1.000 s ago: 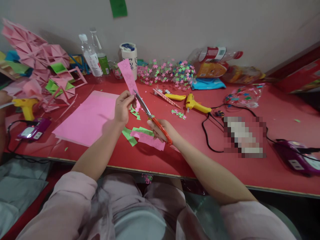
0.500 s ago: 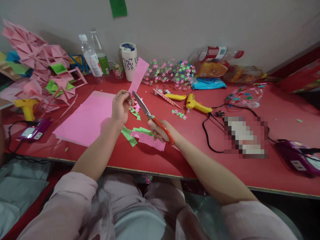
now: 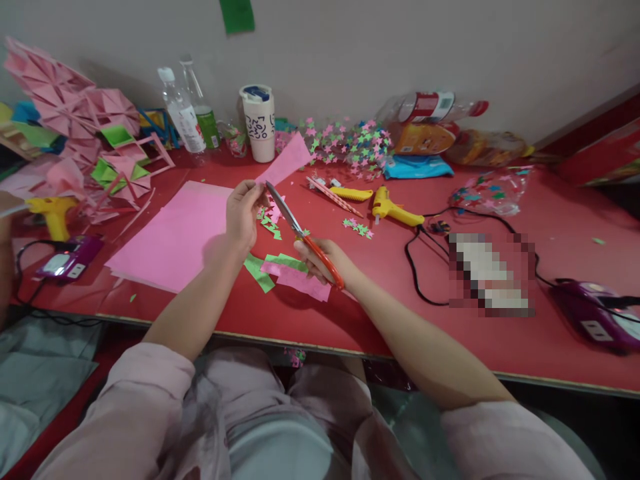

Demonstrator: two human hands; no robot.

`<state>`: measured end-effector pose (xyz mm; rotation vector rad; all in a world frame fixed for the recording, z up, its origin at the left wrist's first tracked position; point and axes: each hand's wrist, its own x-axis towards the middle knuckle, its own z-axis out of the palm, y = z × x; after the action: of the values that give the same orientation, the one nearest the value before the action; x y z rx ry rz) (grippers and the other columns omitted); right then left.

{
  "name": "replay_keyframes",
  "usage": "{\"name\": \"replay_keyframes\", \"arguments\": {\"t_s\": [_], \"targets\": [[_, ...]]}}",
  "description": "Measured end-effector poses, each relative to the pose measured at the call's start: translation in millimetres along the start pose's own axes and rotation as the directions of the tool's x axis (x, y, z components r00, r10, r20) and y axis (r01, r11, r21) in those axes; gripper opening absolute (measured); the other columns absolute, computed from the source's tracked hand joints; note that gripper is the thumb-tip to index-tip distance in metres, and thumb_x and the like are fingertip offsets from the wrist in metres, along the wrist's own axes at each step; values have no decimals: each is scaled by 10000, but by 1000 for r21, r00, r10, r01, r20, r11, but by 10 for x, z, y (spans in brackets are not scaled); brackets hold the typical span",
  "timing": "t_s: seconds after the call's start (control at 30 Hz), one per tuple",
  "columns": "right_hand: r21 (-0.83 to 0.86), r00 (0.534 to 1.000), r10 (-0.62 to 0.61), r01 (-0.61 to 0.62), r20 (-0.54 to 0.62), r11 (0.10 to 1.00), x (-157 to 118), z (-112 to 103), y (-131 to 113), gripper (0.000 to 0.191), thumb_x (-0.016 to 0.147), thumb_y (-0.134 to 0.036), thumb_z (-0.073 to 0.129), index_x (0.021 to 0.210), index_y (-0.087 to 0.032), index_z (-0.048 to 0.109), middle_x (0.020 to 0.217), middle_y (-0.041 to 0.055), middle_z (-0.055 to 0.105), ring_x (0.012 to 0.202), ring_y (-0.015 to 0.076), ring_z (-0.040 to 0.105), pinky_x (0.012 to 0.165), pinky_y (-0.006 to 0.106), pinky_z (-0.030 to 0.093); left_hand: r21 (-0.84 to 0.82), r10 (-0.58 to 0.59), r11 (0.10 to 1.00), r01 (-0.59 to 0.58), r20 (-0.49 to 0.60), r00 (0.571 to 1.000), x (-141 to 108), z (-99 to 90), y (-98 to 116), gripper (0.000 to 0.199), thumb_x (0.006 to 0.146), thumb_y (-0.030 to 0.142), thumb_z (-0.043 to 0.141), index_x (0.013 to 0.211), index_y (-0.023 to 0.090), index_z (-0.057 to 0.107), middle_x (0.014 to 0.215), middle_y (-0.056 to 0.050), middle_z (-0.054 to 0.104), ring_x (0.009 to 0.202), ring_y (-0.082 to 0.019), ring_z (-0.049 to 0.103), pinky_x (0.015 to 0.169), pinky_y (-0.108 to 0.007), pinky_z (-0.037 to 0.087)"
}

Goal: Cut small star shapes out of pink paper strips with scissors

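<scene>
My left hand [image 3: 244, 210] pinches the lower end of a pink paper strip [image 3: 289, 159], which slants up and to the right. My right hand [image 3: 323, 260] is closed around the orange handles of a pair of scissors [image 3: 286, 210]. The blades point up and left, with their tips right at the paper by my left fingertips. Beneath the scissors lie small pink and green paper snippets [image 3: 270, 223]. Nearer to me are a green scrap [image 3: 261, 275] and a pink scrap [image 3: 300, 283]. Pink paper sheets [image 3: 170, 233] lie stacked under my left forearm.
On the red table [image 3: 320, 327] are a white tumbler [image 3: 260, 130], water bottles [image 3: 183, 113], a yellow glue gun [image 3: 395, 210], a yellow cutter [image 3: 351, 194] and paper stars [image 3: 357, 228]. Folded pink paper pieces [image 3: 65, 100] pile up at left. Black cords and a purple power strip [image 3: 600, 317] lie right.
The pink strip has tilted further right and lower in my left hand. The scissors have barely shifted. A co-worker's hand has come into view at the left edge.
</scene>
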<state>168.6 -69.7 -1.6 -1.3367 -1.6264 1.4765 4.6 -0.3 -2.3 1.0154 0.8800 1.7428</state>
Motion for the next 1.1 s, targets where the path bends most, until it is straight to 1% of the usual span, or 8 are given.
{"name": "replay_keyframes", "arguments": {"t_s": [0.13, 0.33, 0.47, 0.67, 0.9, 1.1], "targets": [[-14, 1000, 24, -24, 0, 1000, -20, 2, -28, 412, 830, -486, 573, 606, -211, 364, 361, -94, 345, 265, 52, 335, 434, 249, 477, -2, 15, 1000, -15, -11, 1000, 21, -18, -4, 176, 791, 171, 536, 628, 186, 474, 523, 65, 483, 477, -34, 463, 539, -179, 386], [-24, 999, 8, -7, 33, 1000, -49, -4, -43, 395, 855, -498, 532, 634, -197, 404, 361, -84, 362, 295, 59, 377, 446, 233, 469, 17, 95, 995, -96, 64, 993, 71, -97, -14, 141, 742, 129, 539, 626, 182, 479, 476, 76, 454, 481, -33, 456, 549, -169, 387], [8, 998, 0, -1, 57, 1000, -35, -4, -4, 416, 869, -524, 490, 631, -192, 407, 362, -93, 345, 286, 48, 344, 437, 223, 461, 31, 113, 993, -116, 92, 989, 93, -123, -9, 139, 735, 119, 536, 623, 181, 481, 474, 76, 453, 477, -30, 450, 541, -166, 382], [49, 999, 8, -10, 49, 999, -32, 22, 33, 457, 847, -584, 482, 626, -190, 414, 356, -101, 333, 262, 42, 331, 407, 214, 458, 17, 93, 995, -94, 81, 992, 87, -108, -15, 133, 739, 112, 520, 638, 187, 479, 471, 79, 452, 470, -31, 453, 534, -166, 388], [60, 999, 26, -29, 44, 998, -55, 44, -16, 441, 856, -542, 505, 612, -187, 412, 342, -99, 342, 253, 39, 324, 400, 212, 471, -71, 67, 996, -61, 81, 994, 90, -92, -37, 141, 745, 97, 509, 638, 185, 483, 462, 80, 466, 454, -30, 459, 522, -164, 386], [59, 999, 21, -23, 40, 998, -57, 38, -39, 440, 853, -535, 517, 603, -193, 399, 335, -106, 319, 246, 41, 316, 401, 220, 475, -84, 58, 995, -52, 65, 996, 89, -86, 6, 173, 746, 76, 510, 604, 176, 502, 461, 70, 475, 450, -29, 465, 504, -161, 372]]}}
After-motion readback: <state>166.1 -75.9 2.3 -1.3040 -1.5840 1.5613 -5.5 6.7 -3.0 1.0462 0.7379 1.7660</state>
